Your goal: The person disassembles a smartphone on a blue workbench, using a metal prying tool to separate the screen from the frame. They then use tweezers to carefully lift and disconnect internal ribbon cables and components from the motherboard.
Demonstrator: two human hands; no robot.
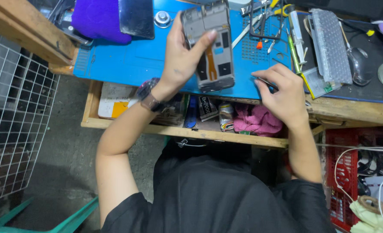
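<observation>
My left hand (183, 56) grips an opened phone frame (211, 43), back cover off, with its inner parts and an orange flex strip showing, held upright above the blue work mat (126, 60). My thumb lies across its middle. My right hand (282, 92) rests on the mat's near edge to the right of the phone, fingers pinched on a thin dark metal tool (265, 82) that pokes out toward the phone. A dark watch (148, 96) sits on my left wrist.
A dark phone screen (136, 17) and a purple cloth (98, 19) lie at the mat's far left. Tweezers, pliers (267, 21) and a clear plastic case (329, 47) sit right. An open drawer (157, 127) holds a pink rag (258, 121). Wire rack (14, 112) left, red crate (342, 172) right.
</observation>
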